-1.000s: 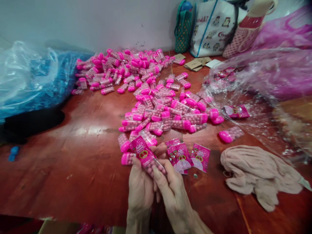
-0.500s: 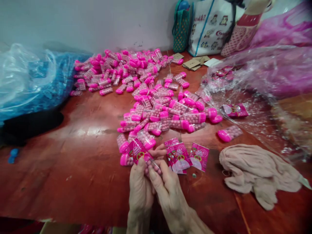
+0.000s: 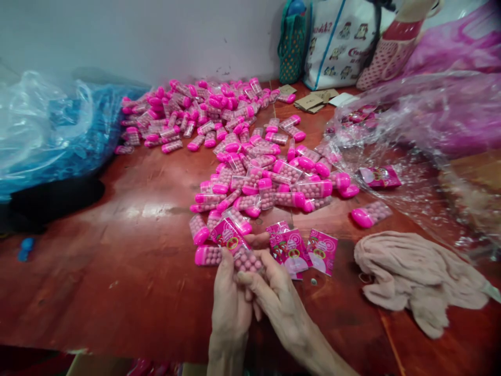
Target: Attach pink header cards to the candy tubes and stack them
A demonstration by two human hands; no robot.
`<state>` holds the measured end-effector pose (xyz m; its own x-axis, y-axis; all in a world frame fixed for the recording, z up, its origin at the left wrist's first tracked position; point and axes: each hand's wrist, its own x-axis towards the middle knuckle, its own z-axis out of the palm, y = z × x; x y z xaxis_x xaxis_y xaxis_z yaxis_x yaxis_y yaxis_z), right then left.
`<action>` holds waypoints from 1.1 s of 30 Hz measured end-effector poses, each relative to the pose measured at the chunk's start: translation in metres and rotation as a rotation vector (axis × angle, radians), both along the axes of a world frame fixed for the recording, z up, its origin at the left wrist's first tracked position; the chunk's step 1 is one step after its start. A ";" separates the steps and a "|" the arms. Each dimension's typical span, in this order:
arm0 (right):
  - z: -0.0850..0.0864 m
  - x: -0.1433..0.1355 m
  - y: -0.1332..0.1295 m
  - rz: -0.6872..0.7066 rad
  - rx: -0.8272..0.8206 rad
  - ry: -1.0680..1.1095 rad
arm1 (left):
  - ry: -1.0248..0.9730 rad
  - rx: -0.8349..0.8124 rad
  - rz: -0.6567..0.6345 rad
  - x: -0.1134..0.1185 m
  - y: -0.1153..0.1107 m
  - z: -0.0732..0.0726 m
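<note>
My left hand (image 3: 231, 297) and my right hand (image 3: 276, 290) meet over the table's near side. Both are closed on a small clear candy container (image 3: 249, 262) filled with pink balls. A printed pink label (image 3: 230, 235) covers or lies against its far end; I cannot tell which. My right thumb presses near the container's lower end, while my left thumb is along its left side. Just right of my hands are several flat printed labels (image 3: 291, 253), partly overlapping. Another container (image 3: 209, 256) with a pink cap lies by my left thumb.
A large pile of pink-capped containers (image 3: 219, 104) spreads toward the wall. Blue items in a clear bag (image 3: 58, 136) and a black cloth (image 3: 58, 198) are at left. Right are a beige cloth (image 3: 410, 277), clear plastic film (image 3: 415, 172) and a labelled container (image 3: 379, 176). Bags (image 3: 340, 47) stand behind.
The fingers have shifted a little, and more of the pink balls show between them. My right thumb now lies flatter across the container's lower end. The view has moved slightly.
</note>
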<state>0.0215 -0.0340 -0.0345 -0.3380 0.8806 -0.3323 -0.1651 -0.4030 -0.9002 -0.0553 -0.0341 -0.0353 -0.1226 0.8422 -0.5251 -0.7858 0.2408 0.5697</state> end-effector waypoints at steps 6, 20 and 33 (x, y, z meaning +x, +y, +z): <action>0.000 0.000 0.003 -0.118 0.016 0.012 | 0.135 -0.052 0.015 0.004 -0.001 0.000; -0.015 -0.001 0.006 -0.150 -0.154 0.156 | 0.116 0.045 -0.163 0.002 -0.009 -0.001; 0.012 0.028 -0.008 0.115 0.417 -0.337 | 0.318 -0.006 -0.012 -0.061 -0.059 0.003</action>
<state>0.0494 -0.0415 -0.0227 -0.3749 0.9245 -0.0691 0.1839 0.0011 -0.9830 -0.1159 -0.0929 -0.0322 -0.2712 0.8415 -0.4674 -0.5659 0.2534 0.7846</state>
